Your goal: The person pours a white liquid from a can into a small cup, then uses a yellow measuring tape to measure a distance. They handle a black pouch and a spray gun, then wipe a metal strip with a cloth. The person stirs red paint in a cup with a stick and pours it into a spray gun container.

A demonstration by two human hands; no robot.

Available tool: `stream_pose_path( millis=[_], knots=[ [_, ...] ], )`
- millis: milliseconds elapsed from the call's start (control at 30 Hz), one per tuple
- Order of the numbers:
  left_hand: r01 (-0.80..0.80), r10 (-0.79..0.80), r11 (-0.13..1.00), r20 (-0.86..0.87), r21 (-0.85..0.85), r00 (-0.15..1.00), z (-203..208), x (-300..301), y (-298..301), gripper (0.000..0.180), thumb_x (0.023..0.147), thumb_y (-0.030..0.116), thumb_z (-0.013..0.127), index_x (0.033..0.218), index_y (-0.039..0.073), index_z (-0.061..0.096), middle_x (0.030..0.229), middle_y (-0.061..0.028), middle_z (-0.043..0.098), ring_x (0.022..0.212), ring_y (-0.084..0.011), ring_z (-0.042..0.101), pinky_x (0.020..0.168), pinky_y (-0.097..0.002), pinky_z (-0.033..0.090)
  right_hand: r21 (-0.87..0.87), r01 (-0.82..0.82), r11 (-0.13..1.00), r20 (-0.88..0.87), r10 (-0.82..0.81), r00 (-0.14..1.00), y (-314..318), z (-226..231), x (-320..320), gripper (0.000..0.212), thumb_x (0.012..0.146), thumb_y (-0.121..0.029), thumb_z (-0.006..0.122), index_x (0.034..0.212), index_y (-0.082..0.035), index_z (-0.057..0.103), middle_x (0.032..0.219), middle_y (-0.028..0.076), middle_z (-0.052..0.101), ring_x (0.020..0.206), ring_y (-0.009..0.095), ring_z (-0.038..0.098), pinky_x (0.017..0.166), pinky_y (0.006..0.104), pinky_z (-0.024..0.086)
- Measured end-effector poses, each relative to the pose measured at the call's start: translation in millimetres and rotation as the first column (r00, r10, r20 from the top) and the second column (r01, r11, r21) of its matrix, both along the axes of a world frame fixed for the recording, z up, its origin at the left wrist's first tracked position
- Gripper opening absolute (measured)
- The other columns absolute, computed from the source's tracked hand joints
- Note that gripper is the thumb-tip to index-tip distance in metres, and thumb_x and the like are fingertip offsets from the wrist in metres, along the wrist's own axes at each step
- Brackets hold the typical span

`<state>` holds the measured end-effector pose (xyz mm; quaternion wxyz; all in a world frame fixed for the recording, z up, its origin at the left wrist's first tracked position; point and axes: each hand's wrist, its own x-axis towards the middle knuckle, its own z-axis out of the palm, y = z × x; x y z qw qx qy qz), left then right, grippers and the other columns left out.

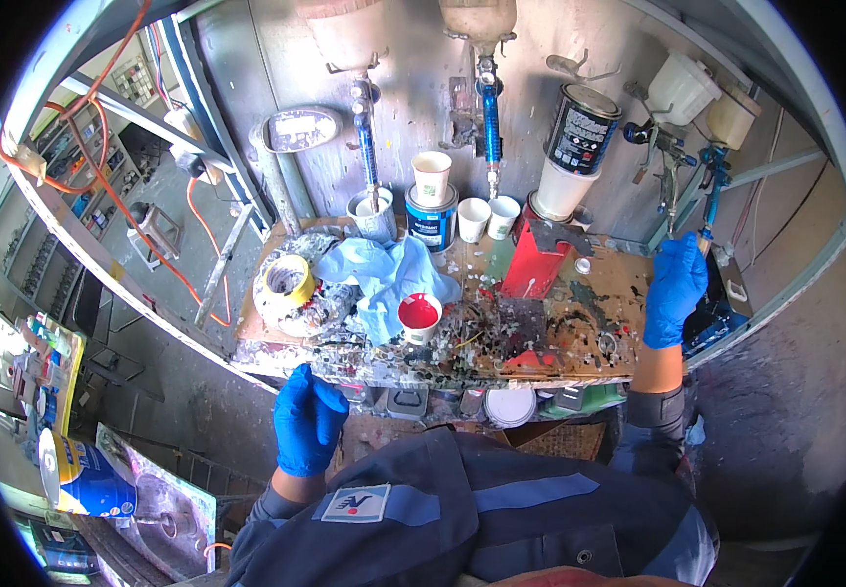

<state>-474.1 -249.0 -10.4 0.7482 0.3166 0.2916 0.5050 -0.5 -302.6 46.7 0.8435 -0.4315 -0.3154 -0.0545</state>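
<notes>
My left hand [309,421], in a blue glove, hovers before the bench's front edge with nothing in it, thumb apart from the loosely bent fingers. My right hand [675,293], also gloved in blue, is raised at the bench's right end with its fingers curled closed. Its fingertips meet the lower end of a blue-handled spray gun [712,196]; whether they grip it is hidden. Beside that gun hangs a silver spray gun [665,147] with a white cup. A paper cup of red paint [419,315] stands near the front of the bench, against a crumpled blue cloth [384,274].
Two more spray guns, one blue-handled [490,108], hang on the back wall. Paper cups [473,220], a blue-labelled paint can [431,220], a black can [584,127] on a white tub, a red stand [532,259] and yellow tape [289,280] crowd the bench. Orange cables [100,166] hang left.
</notes>
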Motion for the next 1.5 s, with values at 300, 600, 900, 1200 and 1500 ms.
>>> stream_pose_path(
  millis=[300,600,900,1200,1500],
  knots=[
    [0.044,-0.055,0.997,0.159,0.070,0.986,-8,-9,3,0.043,0.104,0.032,0.040,0.079,0.003,0.060,0.055,-0.0083,0.055,0.034,-0.0144,0.034,0.042,-0.0262,0.033,-0.364,-0.683,0.633,0.157,0.764,0.626,52,39,-154,0.068,0.091,0.004,0.056,0.151,-0.006,0.028,0.088,-0.001,0.058,0.078,0.009,0.056,0.076,0.0240,0.051],
    [-0.141,0.141,0.990,0.031,-0.024,0.989,-1,-43,-12,0.050,0.103,0.036,0.040,0.071,0.004,0.060,0.046,-0.0059,0.047,0.035,-0.0141,0.035,0.043,-0.0250,0.034,-0.614,-0.475,0.630,0.121,0.670,0.732,280,40,-220,0.122,0.072,-0.030,0.086,0.151,0.007,0.001,0.152,0.027,0.029,0.138,0.032,0.037,0.110,0.0363,0.035],
    [-0.278,0.279,0.959,-0.006,0.046,0.960,-10,-86,-21,0.054,0.104,0.038,0.037,0.070,0.002,0.061,0.043,-0.0046,0.044,0.036,-0.0137,0.035,0.042,-0.0265,0.031,-0.577,-0.499,0.646,0.003,0.613,0.790,363,31,-217,0.038,0.077,-0.005,0.063,0.114,0.000,0.055,0.086,0.016,0.065,0.073,0.027,0.068,0.062,0.0382,0.056],
    [-0.087,0.115,0.964,-0.100,0.251,0.988,-3,-94,-8,0.043,0.102,0.032,0.044,0.089,-0.002,0.066,0.062,-0.0092,0.061,0.045,-0.0125,0.047,0.045,-0.0239,0.037,-0.662,-0.616,0.427,-0.129,0.745,0.655,242,65,-238,0.037,0.080,-0.002,0.057,0.117,0.002,0.056,0.079,0.011,0.062,0.059,0.019,0.062,0.051,0.0312,0.052],
    [-0.072,0.464,0.574,-0.251,0.816,0.850,108,-80,52,0.119,0.065,0.040,0.088,0.155,0.008,0.018,0.148,-0.0168,0.039,0.138,-0.0310,0.038,0.114,-0.0445,0.029,-0.769,-0.564,-0.300,-0.478,0.857,0.195,77,32,-243,0.051,0.082,-0.006,0.059,0.133,-0.006,0.055,0.077,0.007,0.064,0.059,0.011,0.058,0.053,0.0257,0.049]
  ],
)
